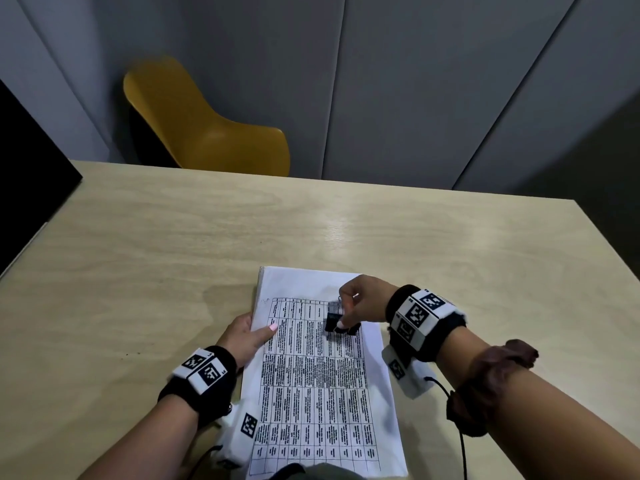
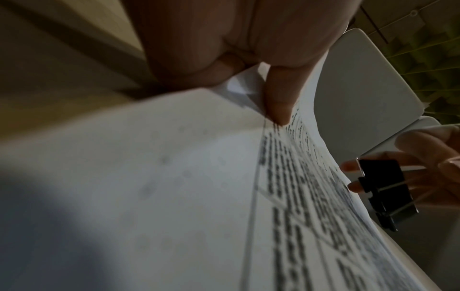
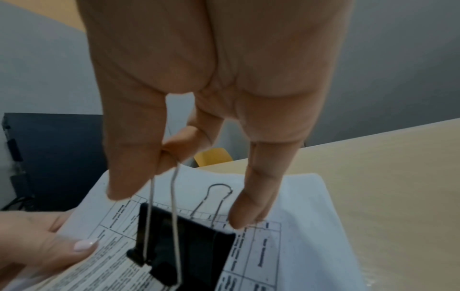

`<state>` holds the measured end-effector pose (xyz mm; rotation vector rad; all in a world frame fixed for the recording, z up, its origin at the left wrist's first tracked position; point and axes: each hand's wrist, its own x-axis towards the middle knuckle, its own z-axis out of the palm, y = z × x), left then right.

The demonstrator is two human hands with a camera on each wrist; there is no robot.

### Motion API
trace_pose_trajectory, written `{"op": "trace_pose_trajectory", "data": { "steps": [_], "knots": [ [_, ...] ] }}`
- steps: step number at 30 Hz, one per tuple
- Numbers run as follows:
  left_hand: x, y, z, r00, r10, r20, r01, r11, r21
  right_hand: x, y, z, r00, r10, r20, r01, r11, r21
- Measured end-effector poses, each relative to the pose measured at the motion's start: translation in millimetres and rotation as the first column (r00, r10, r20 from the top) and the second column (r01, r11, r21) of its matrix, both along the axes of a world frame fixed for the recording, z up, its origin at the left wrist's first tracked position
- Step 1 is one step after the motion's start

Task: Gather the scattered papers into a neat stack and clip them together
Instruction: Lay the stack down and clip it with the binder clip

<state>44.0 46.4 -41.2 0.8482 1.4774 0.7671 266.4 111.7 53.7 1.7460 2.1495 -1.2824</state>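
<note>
On the wooden table (image 1: 450,254) our left hand (image 1: 246,337) grips the edge of the stacked papers (image 1: 322,393) so they stay neat, while our right hand (image 1: 363,301) pinches the black clip (image 1: 337,322) by its wire handle above them.

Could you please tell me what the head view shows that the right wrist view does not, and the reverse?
Only the head view shows the whole paper stack lying on the wooden table, both banded wrists and the whole yellow chair. Only the right wrist view shows the right hand pinching one wire handle of the black binder clip, its other handle lying back. Both show the left hand gripping the stack's left edge, thumb on top.
</note>
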Motion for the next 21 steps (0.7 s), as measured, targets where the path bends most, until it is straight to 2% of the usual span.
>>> {"op": "trace_pose_trajectory", "data": {
  "steps": [6, 9, 12, 17, 21],
  "knots": [
    [0.1, -1.2, 0.5, 1.000, 0.005, -0.009, -0.004, 1.000, 0.003, -0.3, 1.0, -0.3, 0.998, -0.009, -0.068, 0.008, 1.000, -0.012],
    [-0.6, -1.2, 0.4, 1.000, 0.004, -0.017, -0.004, 1.000, 0.003, -1.0, 2.5, 4.9, 0.999, 0.038, 0.029, -0.039, 0.999, 0.013],
    [0.2, -2.3, 3.4, 1.000, 0.001, -0.021, -0.001, 1.000, -0.003, -4.8, 10.7, 15.6, 0.975, 0.140, 0.175, -0.169, 0.972, 0.165],
    [2.0, -7.1, 8.2, 0.999, -0.003, -0.035, 0.002, 1.000, -0.009, -9.5, 37.4, 42.8, 0.984, 0.049, 0.173, -0.113, 0.915, 0.386],
    [4.3, -7.2, 11.3, 0.999, 0.008, -0.034, -0.008, 1.000, 0.012, -20.8, 55.9, 52.4, 0.959, 0.128, 0.251, -0.230, 0.869, 0.438]
  ]
}}
